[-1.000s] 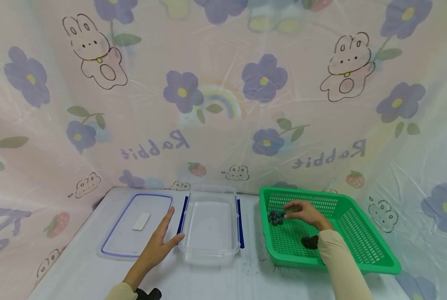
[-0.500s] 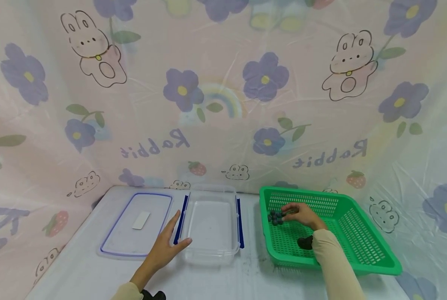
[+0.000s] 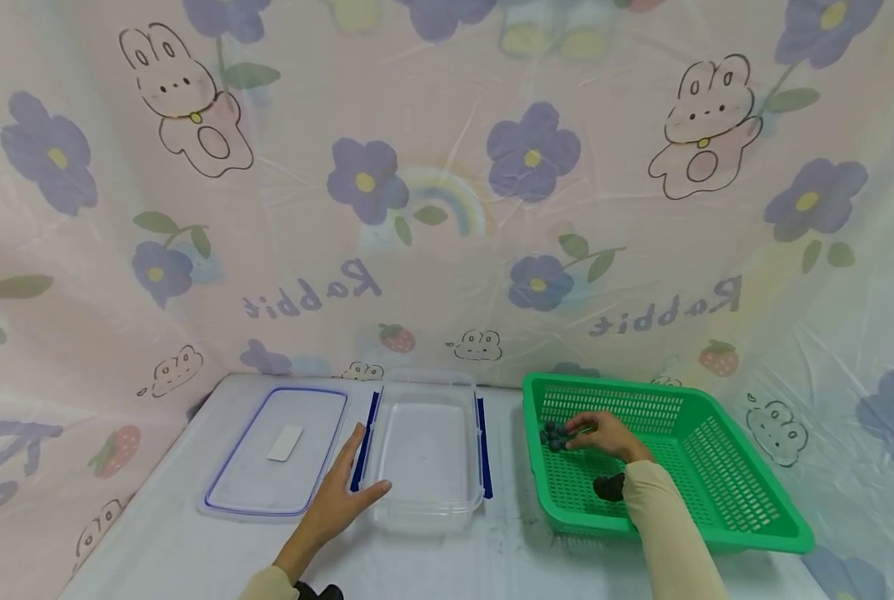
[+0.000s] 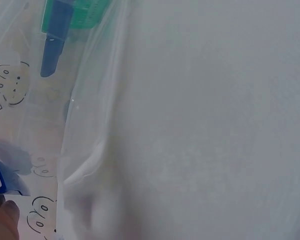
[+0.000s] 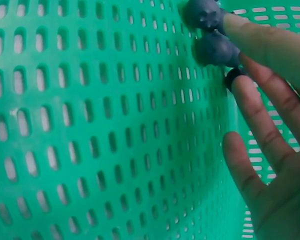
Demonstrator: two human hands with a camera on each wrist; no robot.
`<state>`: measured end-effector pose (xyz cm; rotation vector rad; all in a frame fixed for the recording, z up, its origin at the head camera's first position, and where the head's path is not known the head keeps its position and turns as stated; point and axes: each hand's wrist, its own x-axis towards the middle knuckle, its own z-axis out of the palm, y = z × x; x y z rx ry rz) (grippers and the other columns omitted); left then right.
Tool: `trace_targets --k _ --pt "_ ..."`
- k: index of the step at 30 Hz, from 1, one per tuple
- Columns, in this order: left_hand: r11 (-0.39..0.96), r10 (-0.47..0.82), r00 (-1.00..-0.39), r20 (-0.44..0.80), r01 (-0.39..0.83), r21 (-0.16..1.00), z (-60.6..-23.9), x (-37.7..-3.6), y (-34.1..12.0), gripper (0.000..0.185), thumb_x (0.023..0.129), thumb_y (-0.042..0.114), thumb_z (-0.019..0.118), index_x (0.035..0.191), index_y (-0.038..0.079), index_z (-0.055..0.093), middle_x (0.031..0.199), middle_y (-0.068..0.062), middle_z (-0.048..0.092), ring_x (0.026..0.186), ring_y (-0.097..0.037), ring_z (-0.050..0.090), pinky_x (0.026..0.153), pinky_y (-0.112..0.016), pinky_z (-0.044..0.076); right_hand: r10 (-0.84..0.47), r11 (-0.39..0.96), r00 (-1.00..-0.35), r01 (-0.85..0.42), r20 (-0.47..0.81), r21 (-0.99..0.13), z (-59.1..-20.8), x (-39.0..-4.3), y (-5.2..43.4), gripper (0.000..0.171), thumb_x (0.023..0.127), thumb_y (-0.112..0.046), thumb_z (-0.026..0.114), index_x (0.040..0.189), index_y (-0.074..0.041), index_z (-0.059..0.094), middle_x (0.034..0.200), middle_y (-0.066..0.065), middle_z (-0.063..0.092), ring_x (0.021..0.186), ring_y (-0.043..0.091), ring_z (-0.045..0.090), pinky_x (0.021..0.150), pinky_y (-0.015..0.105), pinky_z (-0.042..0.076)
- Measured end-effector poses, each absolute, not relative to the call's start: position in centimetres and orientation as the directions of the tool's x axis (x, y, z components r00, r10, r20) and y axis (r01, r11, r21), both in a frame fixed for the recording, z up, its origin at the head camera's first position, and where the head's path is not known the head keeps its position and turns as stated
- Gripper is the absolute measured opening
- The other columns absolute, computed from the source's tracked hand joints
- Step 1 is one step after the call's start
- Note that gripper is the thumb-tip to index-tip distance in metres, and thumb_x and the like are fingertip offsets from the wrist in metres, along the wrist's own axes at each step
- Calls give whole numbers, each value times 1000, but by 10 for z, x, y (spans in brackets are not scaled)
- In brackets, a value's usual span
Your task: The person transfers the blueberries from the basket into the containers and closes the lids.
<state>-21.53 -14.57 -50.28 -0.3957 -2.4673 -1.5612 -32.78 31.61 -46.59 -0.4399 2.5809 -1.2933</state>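
Note:
A green slotted basket [image 3: 716, 475] stands at the right of the table, with a small cluster of dark blue berries [image 3: 553, 435] near its far left corner. My right hand [image 3: 596, 432] reaches into the basket, and its fingertips touch the berries. In the right wrist view the fingers [image 5: 262, 115] lie fairly straight against the berries [image 5: 210, 30] and the basket wall [image 5: 100, 125]. My left hand [image 3: 352, 479] rests open beside the clear container [image 3: 427, 442], fingers straight along its blue left latch and thumb by its near corner. The left wrist view shows the container wall [image 4: 90, 125] close up.
A clear lid with a blue rim [image 3: 277, 450] lies flat to the left of the container, a white label on it. The white table [image 3: 177, 550] is closed in behind and at both sides by a plastic sheet printed with flowers and rabbits [image 3: 447, 208].
My right hand has sunk a little and closed in on the berries. My left hand has slid slightly right, its thumb now at the container's near corner.

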Motion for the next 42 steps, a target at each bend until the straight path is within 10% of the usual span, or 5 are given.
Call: trace_targets --k 42 --pt "318 97 -956 275 292 902 -512 -217 -135 94 82 20 78 155 8 21 157 -19 21 141 -43 18 108 -64 18 -315 672 -946 -165 -77 -722 -475 -333 313 25 81 -2 76 104 6 68 92 9 67 86 28 62 79 51 51"
